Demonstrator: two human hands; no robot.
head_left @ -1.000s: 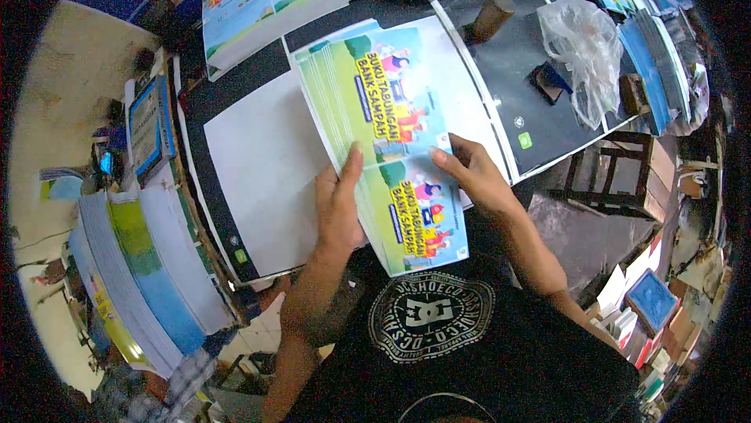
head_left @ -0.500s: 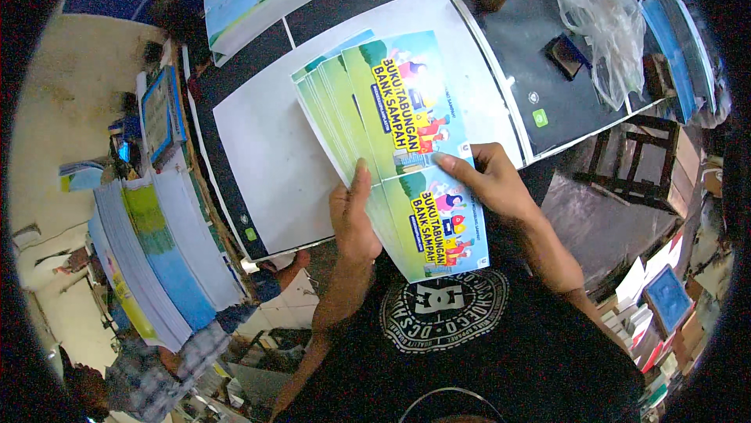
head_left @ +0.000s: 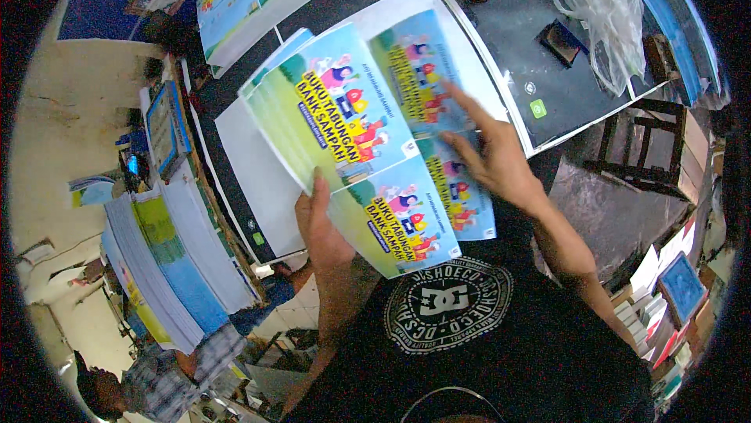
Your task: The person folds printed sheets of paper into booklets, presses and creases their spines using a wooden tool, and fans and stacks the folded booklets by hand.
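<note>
While the left hand grips a stack of colourful printed sheets over white paper on a black table, the right hand, fingers apart, meets a blurred matching sheet partly beneath the stack. Whether it pinches that sheet cannot be told.

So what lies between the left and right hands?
In the head view, a printed sheet stack in the left hand, then a blurred printed sheet at the right hand.
</note>
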